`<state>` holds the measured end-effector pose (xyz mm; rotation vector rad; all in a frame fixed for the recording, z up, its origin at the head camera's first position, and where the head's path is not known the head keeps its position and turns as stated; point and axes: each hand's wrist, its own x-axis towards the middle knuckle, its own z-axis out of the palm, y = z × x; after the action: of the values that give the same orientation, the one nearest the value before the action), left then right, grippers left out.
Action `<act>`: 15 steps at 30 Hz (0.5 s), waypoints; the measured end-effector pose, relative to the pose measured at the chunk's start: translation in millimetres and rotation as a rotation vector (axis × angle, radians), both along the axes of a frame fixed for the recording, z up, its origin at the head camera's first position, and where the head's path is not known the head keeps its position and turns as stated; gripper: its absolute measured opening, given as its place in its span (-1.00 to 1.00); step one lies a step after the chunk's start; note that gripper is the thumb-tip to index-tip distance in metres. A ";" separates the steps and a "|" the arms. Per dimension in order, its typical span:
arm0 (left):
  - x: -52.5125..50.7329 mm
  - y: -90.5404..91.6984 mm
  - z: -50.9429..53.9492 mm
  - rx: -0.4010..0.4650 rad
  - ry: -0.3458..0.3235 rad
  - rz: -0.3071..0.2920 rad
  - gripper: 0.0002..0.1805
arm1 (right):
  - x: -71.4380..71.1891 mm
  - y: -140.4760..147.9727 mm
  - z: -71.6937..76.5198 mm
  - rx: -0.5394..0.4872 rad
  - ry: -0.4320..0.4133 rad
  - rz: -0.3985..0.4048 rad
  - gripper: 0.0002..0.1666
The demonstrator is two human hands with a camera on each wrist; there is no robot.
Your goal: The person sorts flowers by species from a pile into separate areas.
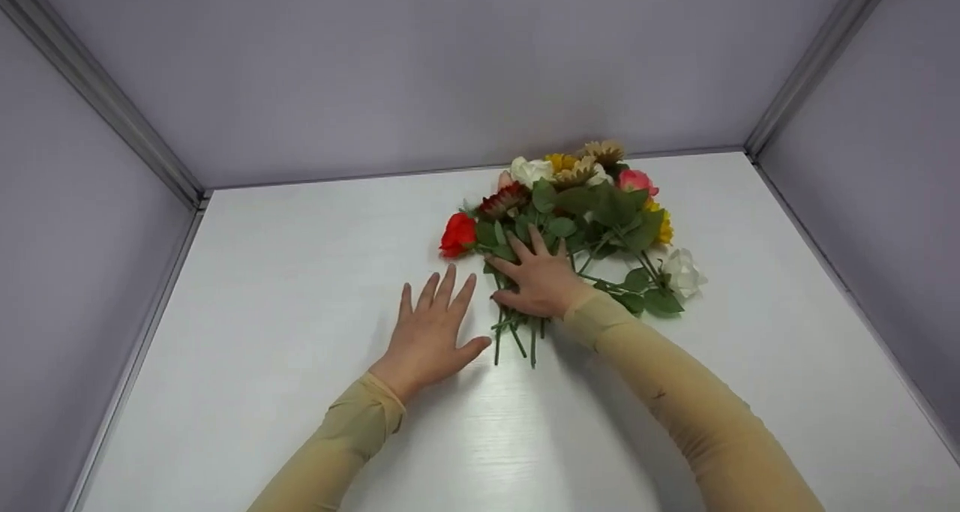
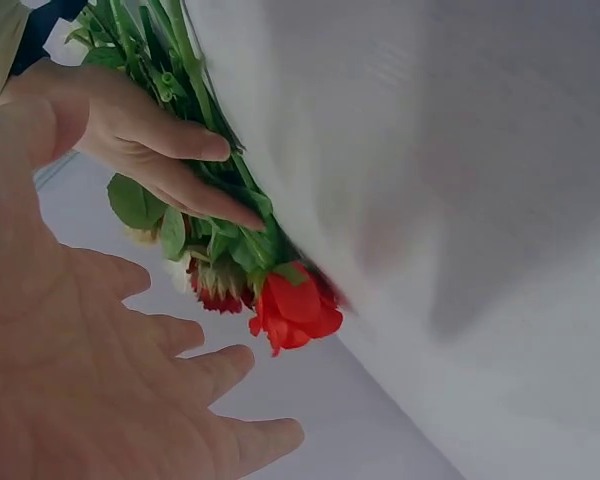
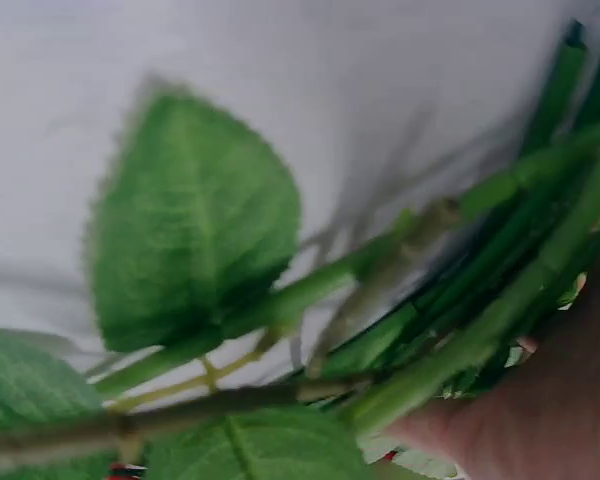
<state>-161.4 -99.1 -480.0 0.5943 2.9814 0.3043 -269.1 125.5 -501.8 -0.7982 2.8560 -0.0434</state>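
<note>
A bunch of flowers with green stems [image 1: 533, 347] lies on the white table, blooms toward the back wall. My right hand [image 1: 544, 279] rests on the stems with its fingers spread. To its left, my left hand [image 1: 427, 339] hovers palm down with straight, spread fingers, holding nothing. A red rose [image 1: 457, 236] sticks out at the bunch's left side, also seen as a red bloom [image 2: 295, 310] in the left wrist view. A white rose [image 1: 682, 273] lies to the right on its own stem. In the right wrist view, stems and a large leaf [image 3: 195, 220] fill the foreground.
The white table [image 1: 300, 272] is bounded by a grey back wall [image 1: 450, 70] and side panels [image 1: 877, 160]. Several other blooms, among them a pink rose [image 1: 637, 182] and a dark red flower [image 1: 504, 201], lie close to the back edge.
</note>
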 end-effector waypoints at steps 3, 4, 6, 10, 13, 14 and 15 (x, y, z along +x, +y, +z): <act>0.3 3.8 -0.5 -0.003 -0.008 -0.013 0.02 | 0.8 -4.1 -0.2 -0.009 -0.003 0.035 -0.18; 0.1 4.5 -0.4 -0.007 -0.008 -0.012 0.02 | 0.8 -5.5 0.2 -0.005 -0.002 0.035 -0.18; -0.4 5.7 -0.1 -0.013 -0.005 -0.011 0.02 | 0.3 -6.5 0.6 0.002 0.005 0.025 -0.16; -1.0 9.5 0.9 -0.016 -0.012 -0.018 0.03 | -1.2 2.4 -1.5 0.004 0.007 -0.008 -0.06; -1.6 14.1 0.8 -0.018 -0.018 -0.030 0.03 | -2.3 19.2 -5.5 -0.015 0.009 -0.026 -0.01; -1.7 15.8 0.5 -0.019 -0.018 -0.033 0.03 | -2.6 25.9 -6.6 -0.019 0.011 -0.030 0.00; -1.9 17.8 0.1 -0.023 -0.020 -0.035 0.03 | -2.6 32.7 -7.4 -0.027 0.008 -0.032 0.00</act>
<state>-163.3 -81.3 -479.9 0.6359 2.9475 0.2714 -271.7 158.1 -509.3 -0.7589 2.8816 -0.0842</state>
